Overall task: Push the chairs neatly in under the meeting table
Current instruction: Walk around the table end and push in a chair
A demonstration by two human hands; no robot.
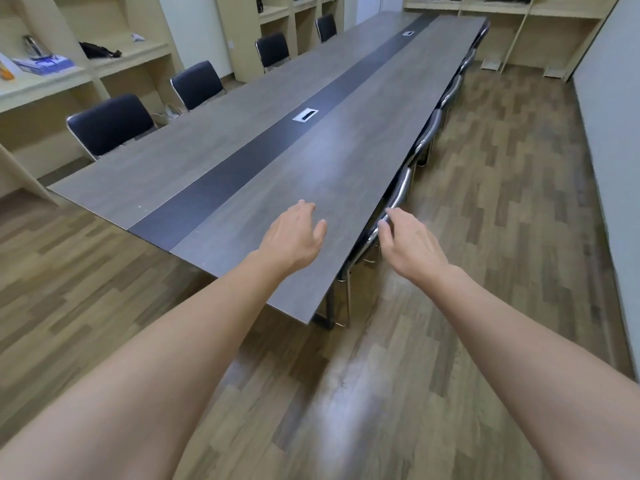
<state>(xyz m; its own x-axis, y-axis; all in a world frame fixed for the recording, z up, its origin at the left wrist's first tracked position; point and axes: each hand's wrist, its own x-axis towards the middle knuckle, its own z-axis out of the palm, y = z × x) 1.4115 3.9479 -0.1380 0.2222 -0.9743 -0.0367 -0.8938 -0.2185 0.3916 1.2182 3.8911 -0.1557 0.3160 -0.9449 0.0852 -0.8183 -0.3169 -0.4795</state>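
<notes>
Right-side chairs (pixel 398 194) sit tucked under the table (pixel 242 133); far-side chairs (pixel 110 124) stand out. Both hands, left (pixel 294 237) and right (pixel 412 242), are relaxed, holding nothing.

The long worktop (pixel 214 161) runs away down the middle of the room. Along its right edge a row of chairs (pixel 398 195) sits tucked under; along its left edge four chairs (pixel 110 124) stand apart. Shelves (pixel 45 81) line the left wall and the far wall behind.

Bare forearms — no sleeves, jewellery.
</notes>
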